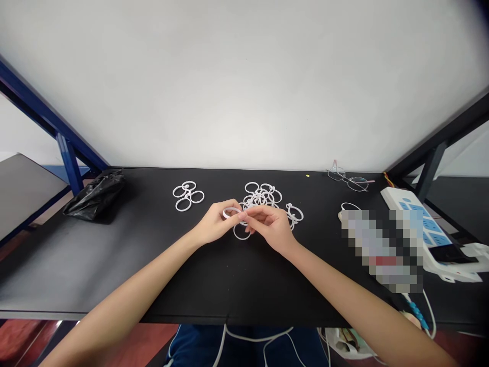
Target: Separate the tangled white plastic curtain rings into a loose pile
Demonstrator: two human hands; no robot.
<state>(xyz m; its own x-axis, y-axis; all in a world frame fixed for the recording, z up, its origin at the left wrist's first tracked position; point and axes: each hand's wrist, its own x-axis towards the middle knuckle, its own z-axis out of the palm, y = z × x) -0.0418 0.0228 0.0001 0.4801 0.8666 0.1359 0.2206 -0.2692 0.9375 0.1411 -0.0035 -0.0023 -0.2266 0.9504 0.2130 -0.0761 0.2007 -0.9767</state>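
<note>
Both hands meet over the middle of the black table. My left hand (221, 222) is closed on a white plastic ring (231, 210), thumb and fingertips pinching its right side. Against that same spot press the thumb and fingers of my right hand (272, 227); the small part between the two sets of fingertips is mostly hidden. Just below the fingers shows another white ring (242, 233), and I cannot tell whether it is joined to the held one. Behind my hands lies a heap of white rings (263, 193) with small knobs, partly covered by the right hand.
A joined cluster of white rings (187, 195) lies left of my hands. A few loose rings (294, 212) are at the right. A black plastic bag (98, 196) sits far left. Eyeglasses (357, 184), a blurred-out object (382, 250) and a white power strip (424, 224) occupy the right side.
</note>
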